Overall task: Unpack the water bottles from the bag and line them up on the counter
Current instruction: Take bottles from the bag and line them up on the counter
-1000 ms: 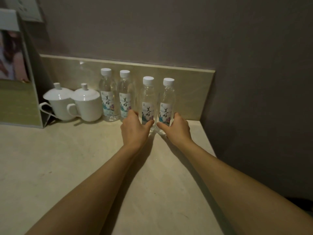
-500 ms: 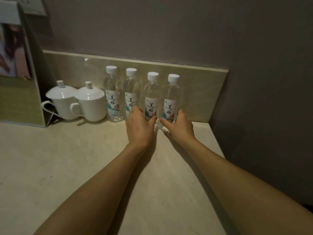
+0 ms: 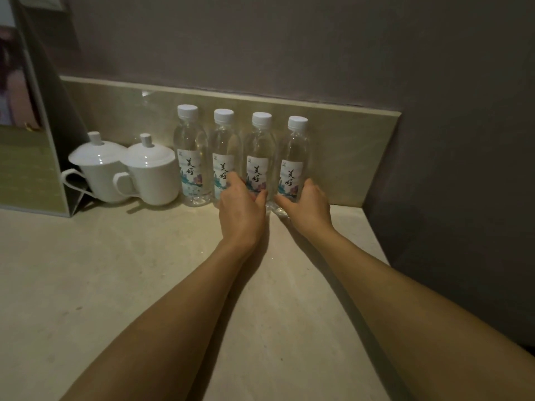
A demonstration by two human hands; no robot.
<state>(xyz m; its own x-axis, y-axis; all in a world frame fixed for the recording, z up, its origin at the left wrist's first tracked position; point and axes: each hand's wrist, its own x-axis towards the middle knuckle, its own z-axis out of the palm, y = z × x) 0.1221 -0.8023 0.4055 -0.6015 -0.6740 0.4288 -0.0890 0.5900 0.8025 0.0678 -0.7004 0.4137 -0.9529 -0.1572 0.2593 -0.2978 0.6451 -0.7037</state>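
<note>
Plastic bottles point(image 3: 258, 157) stand touching; left hand point(image 3: 242, 208) and right hand point(image 3: 307, 206) each grip one, and a jerky release could topple neighbours.

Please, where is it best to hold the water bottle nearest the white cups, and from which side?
Probably grip the leftmost bottle around its labelled middle, coming from the front. It stands upright, with the lidded cup close on its left, another bottle on its right, and the backsplash behind.
</note>
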